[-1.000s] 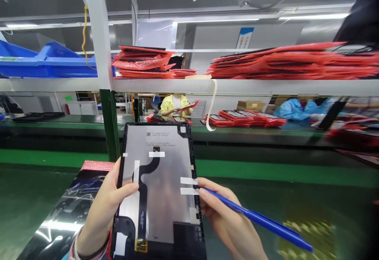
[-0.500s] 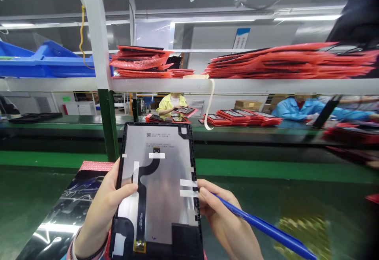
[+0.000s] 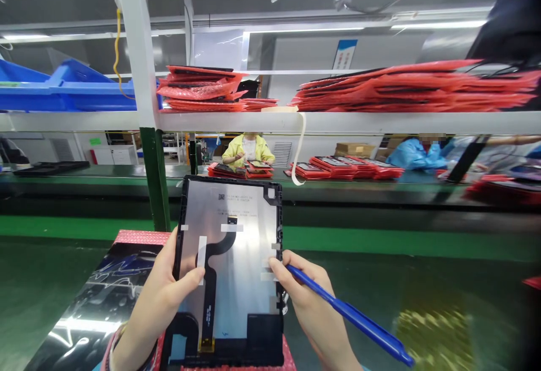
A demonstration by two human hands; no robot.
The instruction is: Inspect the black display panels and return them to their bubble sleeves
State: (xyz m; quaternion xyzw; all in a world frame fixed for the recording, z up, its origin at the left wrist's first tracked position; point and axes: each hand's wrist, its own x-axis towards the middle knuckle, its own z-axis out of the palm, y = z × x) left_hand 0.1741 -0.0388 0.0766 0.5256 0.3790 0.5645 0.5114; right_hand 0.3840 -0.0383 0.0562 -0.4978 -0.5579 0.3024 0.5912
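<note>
So the person's got a tablet screen panel (image 3: 239,297) held up over the bench, silver back facing them, long axis running near to far, square-notched corner at the far right. Left hand (image 3: 154,297) is clamped on the left edge, thumb over the back; right hand (image 3: 315,306) pinches the right edge and also holds a blue pen (image 3: 359,323). Green bench (image 3: 367,283) below, glossy black sheet (image 3: 91,297) at left. Farther off, a shelf (image 3: 346,122) with red sleeves (image 3: 406,92), then a co-worker in yellow (image 3: 258,148).
</note>
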